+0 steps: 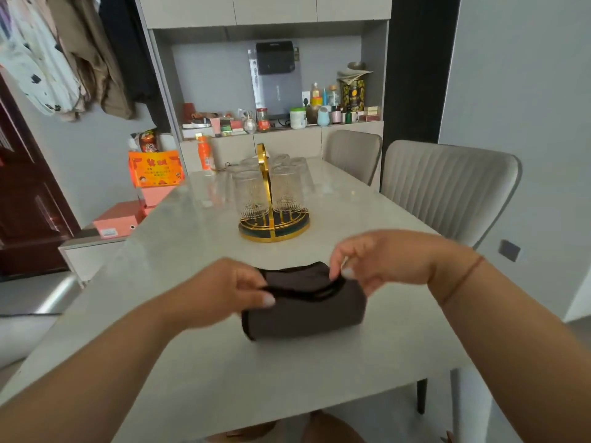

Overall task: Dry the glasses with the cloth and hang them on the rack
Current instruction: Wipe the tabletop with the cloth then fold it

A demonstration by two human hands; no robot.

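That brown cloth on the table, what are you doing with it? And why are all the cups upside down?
A person is holding the dark brown cloth at its top edge with both hands, the left hand on one end and the right hand on the other. The cloth sits folded on the pale table. Farther back stands a gold rack with glasses hung upside down on it. Neither hand is touching a glass right now.
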